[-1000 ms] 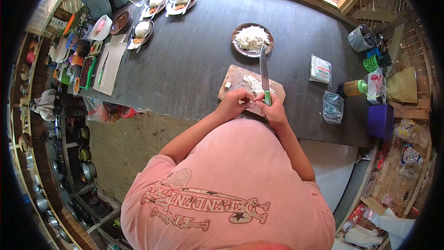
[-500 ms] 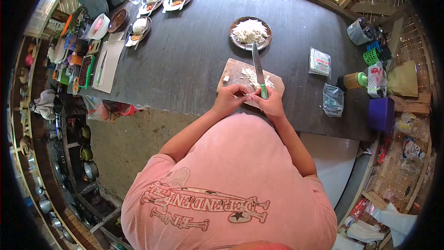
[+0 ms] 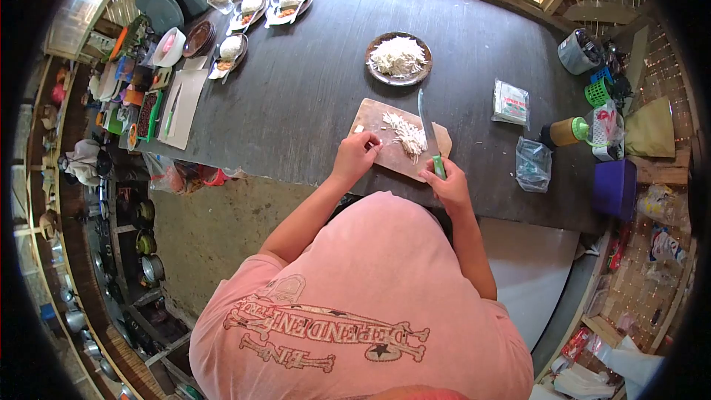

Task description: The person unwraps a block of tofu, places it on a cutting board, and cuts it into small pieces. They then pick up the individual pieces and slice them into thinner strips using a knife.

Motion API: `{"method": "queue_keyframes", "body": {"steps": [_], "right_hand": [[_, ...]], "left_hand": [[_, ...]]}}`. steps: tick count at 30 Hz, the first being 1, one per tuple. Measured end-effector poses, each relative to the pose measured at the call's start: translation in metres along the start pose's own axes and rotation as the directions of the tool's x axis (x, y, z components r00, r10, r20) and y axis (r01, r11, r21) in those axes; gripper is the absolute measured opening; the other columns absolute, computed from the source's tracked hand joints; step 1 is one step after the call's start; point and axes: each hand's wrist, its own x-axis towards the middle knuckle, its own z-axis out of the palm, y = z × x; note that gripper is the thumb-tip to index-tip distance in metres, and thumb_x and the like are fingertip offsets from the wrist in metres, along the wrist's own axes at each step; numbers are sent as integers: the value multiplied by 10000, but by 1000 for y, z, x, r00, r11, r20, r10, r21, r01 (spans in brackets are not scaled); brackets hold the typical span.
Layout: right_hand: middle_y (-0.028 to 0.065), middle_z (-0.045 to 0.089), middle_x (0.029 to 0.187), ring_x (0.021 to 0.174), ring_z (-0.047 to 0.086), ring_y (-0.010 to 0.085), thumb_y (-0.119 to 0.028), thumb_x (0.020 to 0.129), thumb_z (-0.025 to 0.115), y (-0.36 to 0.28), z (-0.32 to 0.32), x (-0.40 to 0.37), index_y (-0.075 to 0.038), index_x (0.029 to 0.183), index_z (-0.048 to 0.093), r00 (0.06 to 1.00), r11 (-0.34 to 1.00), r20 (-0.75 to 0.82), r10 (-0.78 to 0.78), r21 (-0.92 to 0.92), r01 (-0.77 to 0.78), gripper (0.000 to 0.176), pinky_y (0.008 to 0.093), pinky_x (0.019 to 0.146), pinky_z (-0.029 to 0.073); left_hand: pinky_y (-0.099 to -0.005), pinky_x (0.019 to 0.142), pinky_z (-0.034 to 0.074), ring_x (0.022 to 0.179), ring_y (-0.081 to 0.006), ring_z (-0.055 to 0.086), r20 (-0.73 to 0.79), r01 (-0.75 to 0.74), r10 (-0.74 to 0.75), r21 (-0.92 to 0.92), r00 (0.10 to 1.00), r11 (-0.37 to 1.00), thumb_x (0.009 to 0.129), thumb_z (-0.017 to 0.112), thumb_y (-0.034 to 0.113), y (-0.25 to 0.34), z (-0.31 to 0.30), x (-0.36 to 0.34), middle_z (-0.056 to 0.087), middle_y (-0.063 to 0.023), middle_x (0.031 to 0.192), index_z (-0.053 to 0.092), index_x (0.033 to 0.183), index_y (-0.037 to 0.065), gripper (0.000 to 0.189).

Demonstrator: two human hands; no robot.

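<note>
My right hand (image 3: 450, 184) is closed round the green handle of a kitchen knife (image 3: 427, 124). Its blade points away from me, edge-on, above the right part of a wooden cutting board (image 3: 366, 112). At the board's near left side is my left hand (image 3: 357, 157), its fingers curled together; whether anything small is between them I cannot make out. Thin white shredded strips (image 3: 405, 135) lie in a pile on the board. A small white block (image 3: 359, 129) sits at its left edge, just beyond my left hand. Behind the board stands a brown plate (image 3: 372, 74) heaped with similar white shreds (image 3: 398, 55).
Several small plates of food (image 3: 231, 47) stand at the back left. Another green-handled knife (image 3: 173, 107) lies on cardboard at the left. To the right are a wrapped white packet (image 3: 511, 101), a clear plastic bag (image 3: 533, 164), a green-lidded bottle (image 3: 569, 132) and a purple container (image 3: 615, 187).
My hands have come apart: the left moved left, the right moved slightly right and nearer me. The knife went with my right hand and its blade turned edge-on.
</note>
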Motion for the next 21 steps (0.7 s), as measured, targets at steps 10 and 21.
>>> {"method": "queue_keyframes", "body": {"steps": [10,21], "right_hand": [[51,837,995,921,722,112,-189,1000,802,14,-75,-36,17,1261,734,994,989,41,105,-111,-100,340,291,851,565],[43,820,965,915,731,109,-156,1039,751,7,-107,-24,22,1267,728,968,990,243,63,-137,-30,290,311,855,574]], "left_hand": [[-338,702,608,733,-183,768,-145,129,-116,80,983,988,908,828,187,16,22,-9,795,-101,833,795,953,37,161],[-372,743,598,784,-228,760,-201,167,-154,47,967,985,965,804,210,20,40,-12,790,-80,881,774,1015,75,147]]}}
